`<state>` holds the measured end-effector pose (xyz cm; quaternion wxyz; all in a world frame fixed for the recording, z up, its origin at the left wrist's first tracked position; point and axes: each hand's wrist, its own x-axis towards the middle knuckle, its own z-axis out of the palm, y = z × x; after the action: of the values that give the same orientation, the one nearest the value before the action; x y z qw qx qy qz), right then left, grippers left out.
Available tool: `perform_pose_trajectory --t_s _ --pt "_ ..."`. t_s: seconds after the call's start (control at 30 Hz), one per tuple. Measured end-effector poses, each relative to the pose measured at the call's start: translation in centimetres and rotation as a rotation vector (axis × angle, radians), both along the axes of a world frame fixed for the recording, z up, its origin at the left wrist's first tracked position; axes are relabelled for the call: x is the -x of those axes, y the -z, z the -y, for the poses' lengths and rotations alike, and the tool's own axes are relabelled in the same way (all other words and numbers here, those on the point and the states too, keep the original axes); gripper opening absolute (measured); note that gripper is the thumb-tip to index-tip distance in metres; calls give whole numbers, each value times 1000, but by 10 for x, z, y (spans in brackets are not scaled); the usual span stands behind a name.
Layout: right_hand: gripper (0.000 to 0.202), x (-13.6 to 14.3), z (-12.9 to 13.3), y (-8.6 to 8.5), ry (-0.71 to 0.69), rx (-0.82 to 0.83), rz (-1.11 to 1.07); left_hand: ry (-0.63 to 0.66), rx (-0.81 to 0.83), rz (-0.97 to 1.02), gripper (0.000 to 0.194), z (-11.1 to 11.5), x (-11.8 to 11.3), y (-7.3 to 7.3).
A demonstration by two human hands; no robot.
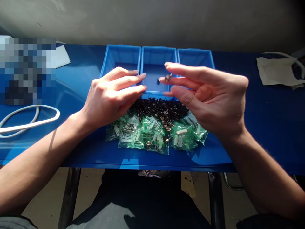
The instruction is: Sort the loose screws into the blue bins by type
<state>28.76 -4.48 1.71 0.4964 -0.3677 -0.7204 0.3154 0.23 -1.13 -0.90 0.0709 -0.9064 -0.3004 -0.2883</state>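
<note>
Fingers stretched out, my left hand (111,92) is over the front of the left blue bin (122,52), its fingertips near the middle blue bin (158,52). My right hand (209,92) has thumb and fingers apart above the middle and right bins. A small metal screw (167,77) shows between its fingertips, seemingly loose; whether it touches a finger is unclear. A small dark piece (158,80) appears by another fingertip, over the middle bin. In front of the bins lies a pile of black screws (152,107), with green-tinted clear bags (132,135) of white plugs nearer me.
The right blue bin (195,57) stands beside the other two on the blue table (262,127). A white cable (51,107) loops at the left, near a white paper (62,57). Beige paper or cloth (277,71) lies at the right. Loose brassy screws (148,143) rest on the bags.
</note>
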Motion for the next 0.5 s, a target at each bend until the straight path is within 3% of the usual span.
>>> perform_pose_trajectory --t_s 0.1,0.2,0.33,0.5 --pt "47 -1 1 1 28 -19 30 -14 46 26 29 0 0 0" --pt "35 -4 1 1 42 -196 146 -10 54 58 30 -1 0 2" --pt "27 -10 -4 5 -140 -560 466 8 -9 33 27 -1 0 4" --pt "23 -10 -9 13 -304 -627 733 -8 -5 35 30 0 -2 3"
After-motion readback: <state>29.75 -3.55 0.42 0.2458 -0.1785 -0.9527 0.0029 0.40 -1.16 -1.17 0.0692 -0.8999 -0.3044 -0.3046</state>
